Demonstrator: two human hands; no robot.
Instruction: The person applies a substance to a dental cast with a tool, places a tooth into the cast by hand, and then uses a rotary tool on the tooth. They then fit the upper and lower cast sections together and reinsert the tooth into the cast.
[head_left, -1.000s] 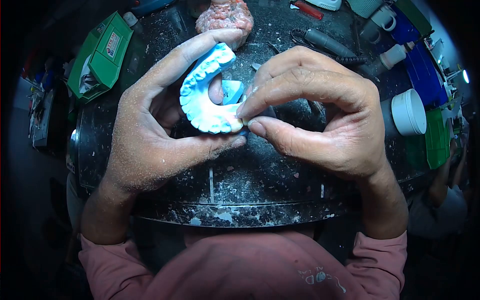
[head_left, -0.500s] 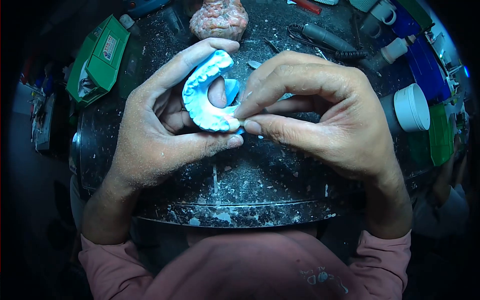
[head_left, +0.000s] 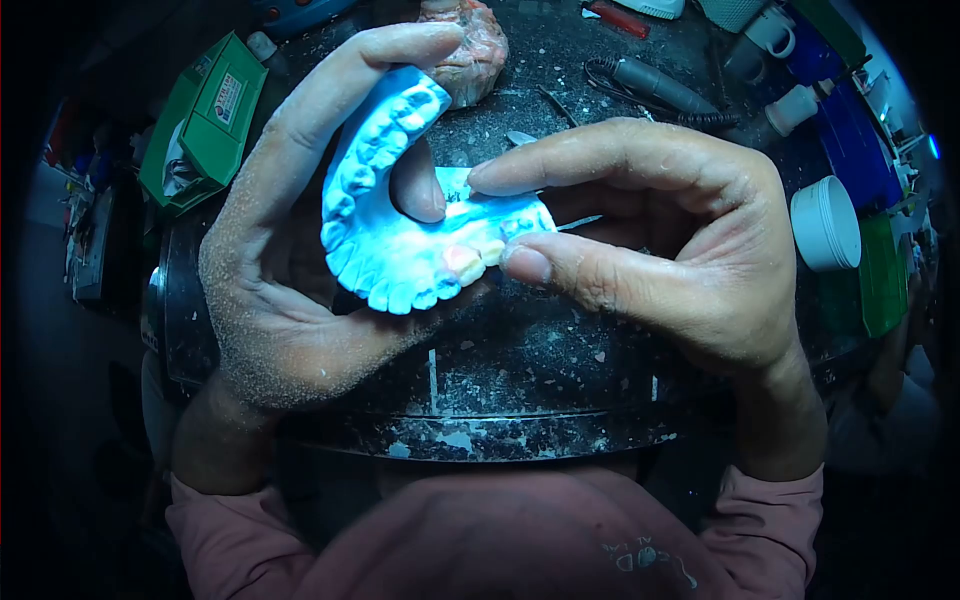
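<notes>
A pale dental cast (head_left: 345,215), a horseshoe-shaped arch with moulded teeth, is held up over the bench. My left hand (head_left: 265,300) is closed around its left side, the index finger over the far end and the thumb under the front teeth. On the near right part of the arch sit yellowish artificial teeth (head_left: 468,263) with a bit of pink at their base. My right hand (head_left: 690,235) grips the right end of the cast, thumb beside those teeth and index finger on the inner side. A thin pale tip (head_left: 580,222) shows behind the right thumb; whether it is held cannot be told.
A lumpy pinkish mass (head_left: 475,60) stands behind the cast. Rightward lie a grey handpiece (head_left: 660,85) with coiled cord, a white tub (head_left: 825,225) and a mug (head_left: 772,32). A green box (head_left: 205,115) stands left. The speckled black bench (head_left: 520,370) ends near my body.
The cast has come closer and tipped, so more of its teeth and inner surface show. My right fingers have spread from a tight pinch at the artificial teeth to the cast's right end.
</notes>
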